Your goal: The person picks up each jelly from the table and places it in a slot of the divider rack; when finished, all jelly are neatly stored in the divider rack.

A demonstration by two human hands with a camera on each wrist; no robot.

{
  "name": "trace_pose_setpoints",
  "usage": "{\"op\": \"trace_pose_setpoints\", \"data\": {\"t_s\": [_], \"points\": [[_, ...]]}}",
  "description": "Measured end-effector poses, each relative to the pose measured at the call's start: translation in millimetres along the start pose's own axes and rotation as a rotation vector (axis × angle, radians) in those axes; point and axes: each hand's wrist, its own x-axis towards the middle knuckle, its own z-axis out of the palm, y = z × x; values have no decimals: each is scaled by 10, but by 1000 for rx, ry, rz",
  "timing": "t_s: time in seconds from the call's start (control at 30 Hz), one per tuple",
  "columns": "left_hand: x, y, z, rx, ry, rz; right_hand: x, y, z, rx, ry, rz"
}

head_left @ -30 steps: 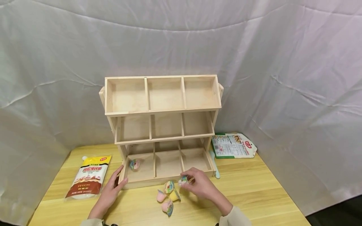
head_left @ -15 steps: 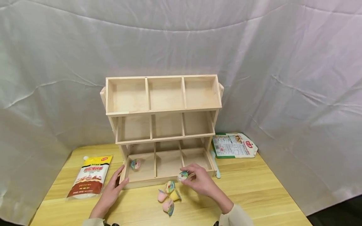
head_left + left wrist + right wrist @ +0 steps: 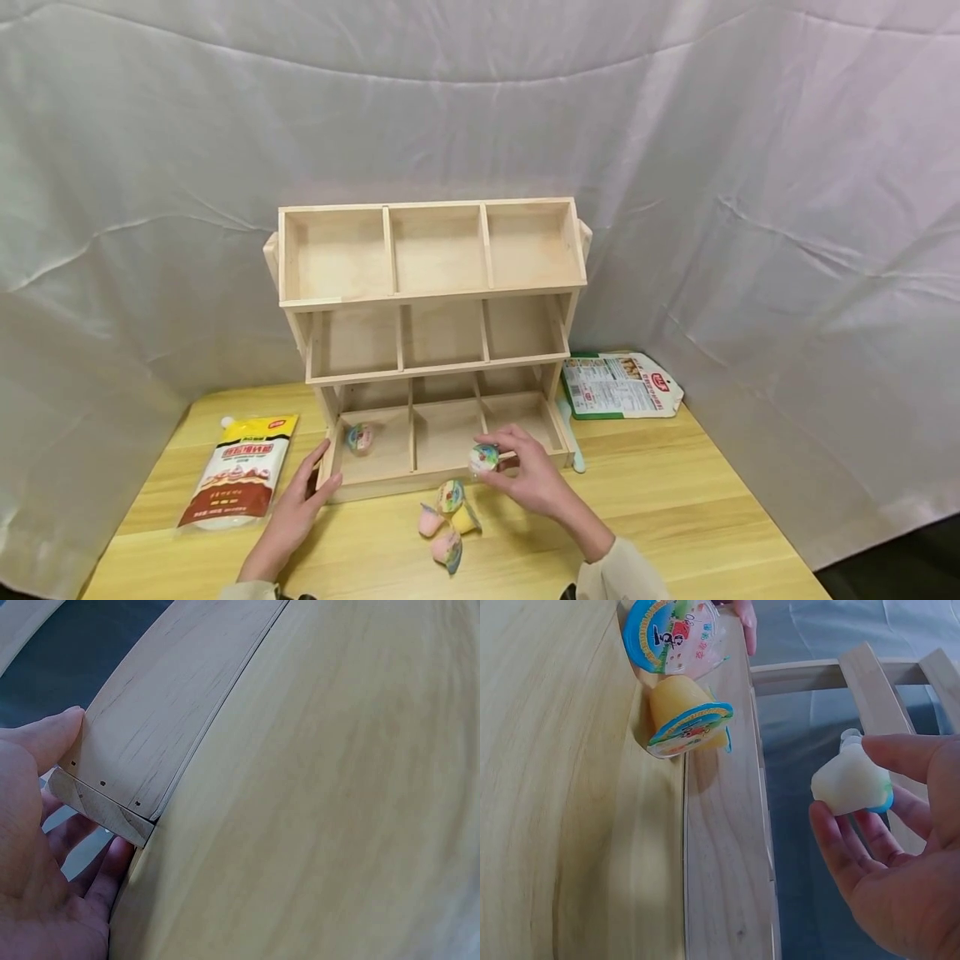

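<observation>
White jelly cup (image 3: 482, 459) was in the right hand (image 3: 529, 477), pinched between thumb and fingertips; it was off the table (image 3: 675, 508), above the front edge of the bottom tray (image 3: 382, 486), near the divider between middle and right compartments; its printed lid showed in the head view. Left hand (image 3: 294, 510) gripped the front-left corner of the wooden rack (image 3: 435, 295), thumb on the front board, fingers round the left side; rack had three tiers, three compartments across each. A lidded pink jelly cup (image 3: 359, 439) sat in the bottom tray's left compartment; just before the tray's front edge a cluster lay on the table: yellow-lidded cup (image 3: 450, 496), yellow cup (image 3: 466, 519), pink cup (image 3: 430, 522) and paler pink cup (image 3: 446, 548). Near the table's left edge lay a spouted pouch (image 3: 238, 473) printed with cakes; toward the back-right corner, a green-and-white packet (image 3: 618, 387); a pale turquoise utensil (image 3: 574, 446) lay along the rack's right side.
</observation>
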Motion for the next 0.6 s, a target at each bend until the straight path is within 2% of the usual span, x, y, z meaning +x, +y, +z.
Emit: {"op": "trace_pose_setpoints", "data": {"t_s": [0.37, 0.6], "points": [[-3, 27, -1, 12, 0, -15, -1, 52, 14, 78, -29, 17], [-7, 21, 8, 11, 10, -3, 10, 44, 17, 54, -13, 7]]}}
